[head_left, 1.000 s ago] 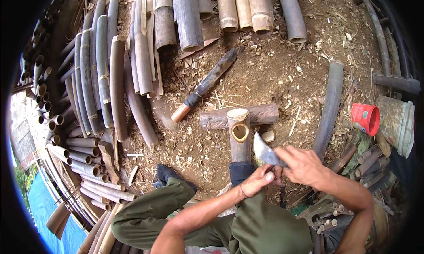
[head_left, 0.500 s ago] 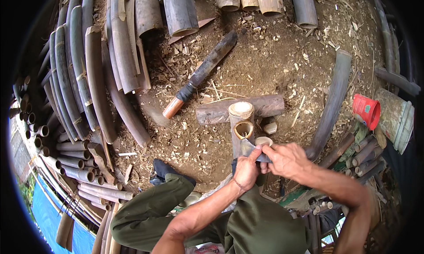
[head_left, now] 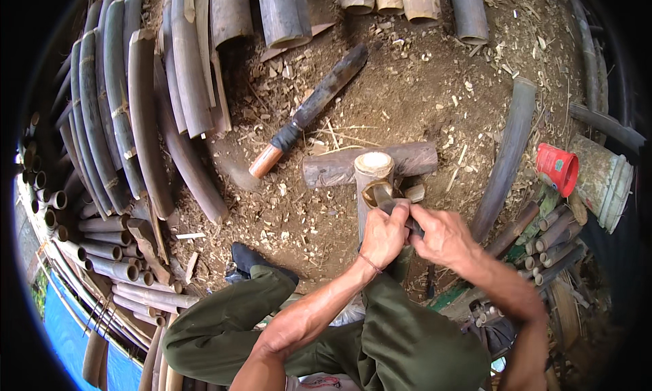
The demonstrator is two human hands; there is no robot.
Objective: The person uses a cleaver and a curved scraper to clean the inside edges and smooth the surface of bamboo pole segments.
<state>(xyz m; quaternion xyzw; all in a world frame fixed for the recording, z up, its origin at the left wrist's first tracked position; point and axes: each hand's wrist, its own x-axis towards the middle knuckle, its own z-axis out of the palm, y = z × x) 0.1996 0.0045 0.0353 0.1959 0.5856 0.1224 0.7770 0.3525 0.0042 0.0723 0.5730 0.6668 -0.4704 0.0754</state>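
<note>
Your left hand (head_left: 384, 233) is wrapped over the short upright bamboo tube with a hole cut in its side (head_left: 372, 175), fingers curled shut around the tube just below the hole and also over the back of the curved grey metal blade (head_left: 382, 198). Blade tip sits in or at the hole; can't tell how deep. Your right hand (head_left: 441, 236) is closed tight on the blade's handle end, just beside the left hand, knuckles touching or nearly so; handle itself is hidden under the fingers.

The tube stands tilted slightly, its pale cut top up, leaning against the brown log lying crosswise on the dirt (head_left: 407, 161). A small pale bamboo offcut (head_left: 415, 192) lies just right of the tube.

Beyond the log, a long dark machete with an orange-brown wooden grip (head_left: 309, 112) lies diagonal on the chip-strewn ground, well apart from both hands. Stack of long grey-green split bamboo staves (head_left: 129, 112) on the left. Curved grey bamboo pole (head_left: 506, 156) to the right, red plastic cup (head_left: 557, 169) beyond it on its side. Your olive-green trouser legs (head_left: 224, 326) fill the bottom.
</note>
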